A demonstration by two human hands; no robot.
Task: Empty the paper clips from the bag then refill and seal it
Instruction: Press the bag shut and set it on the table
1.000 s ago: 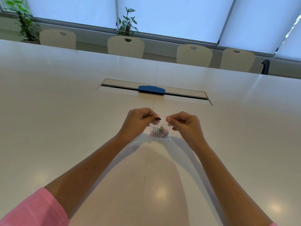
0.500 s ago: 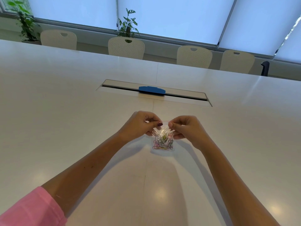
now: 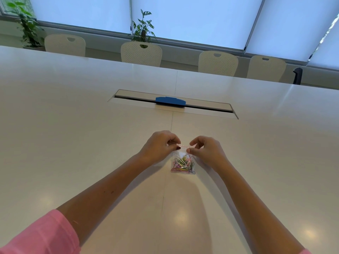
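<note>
White conference table (image 3: 73, 143), chairs along far edge. Near centre, small clear zip bag (image 3: 183, 163) of coloured paper clips (image 3: 183, 165) (light, floppy, slippery film). Left hand (image 3: 159, 145) and right hand (image 3: 206, 150) pinched on pink seal strip (image 3: 183, 146); best held there.

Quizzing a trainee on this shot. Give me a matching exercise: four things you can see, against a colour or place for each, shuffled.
Things:
1. paper clips
2. left hand
3. sleeve
4. blue block

Descriptions:
A. pink
B. in the table's slot
C. inside the clear bag
D. pinching the bag's top edge, left end

Pairs: 1-C, 2-D, 3-A, 4-B
</note>
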